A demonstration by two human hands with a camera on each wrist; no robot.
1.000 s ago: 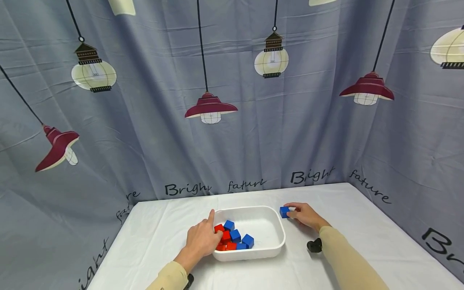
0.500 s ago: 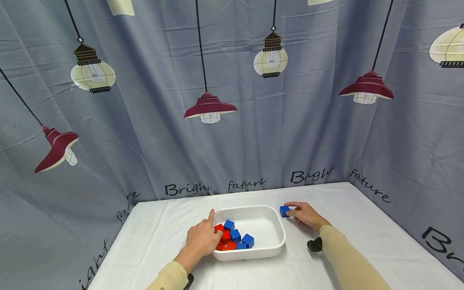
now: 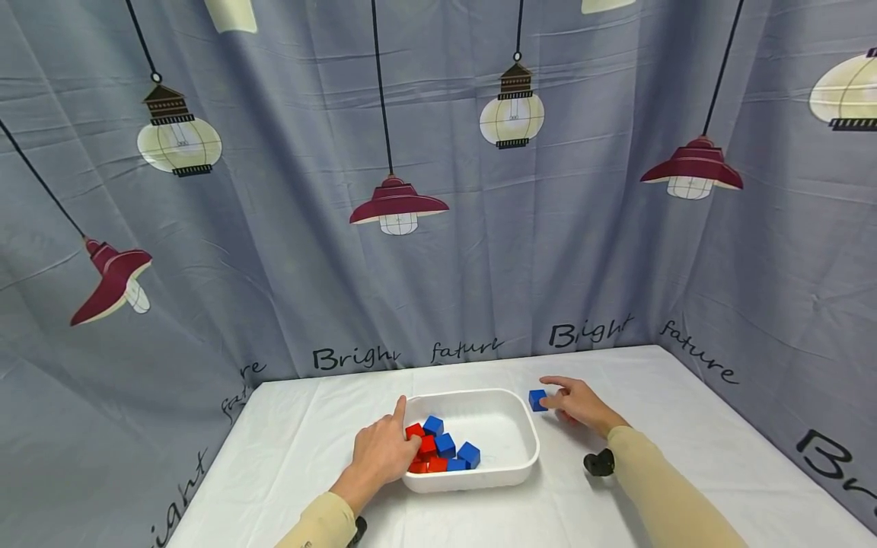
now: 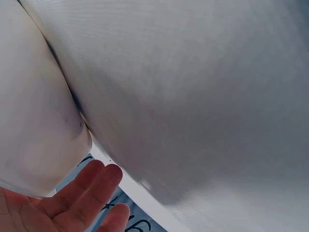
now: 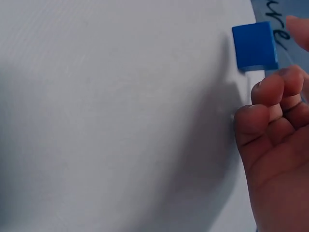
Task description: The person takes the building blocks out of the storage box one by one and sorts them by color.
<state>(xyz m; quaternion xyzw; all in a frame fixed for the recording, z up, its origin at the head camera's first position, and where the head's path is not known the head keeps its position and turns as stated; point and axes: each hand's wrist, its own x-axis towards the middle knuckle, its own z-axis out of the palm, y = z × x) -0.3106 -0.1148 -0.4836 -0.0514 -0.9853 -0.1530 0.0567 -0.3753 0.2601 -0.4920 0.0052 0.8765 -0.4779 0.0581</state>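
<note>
Just right of the lower centre of the head view, a single blue cube (image 3: 537, 400) sits on the white table (image 3: 301, 426), and the right hand (image 3: 581, 403) is beside it with index finger and thumb spread apart and the other fingers loosely bent; whether the thumb touches the cube, I cannot tell. At the lower centre, the left hand (image 3: 381, 449) rests at the left end of the white tray (image 3: 503, 426), index straight and thumb over the rim toward the red cubes (image 3: 428, 446) and blue cubes (image 3: 444, 445) inside, though whether they pinch the rim is not clear.
</note>
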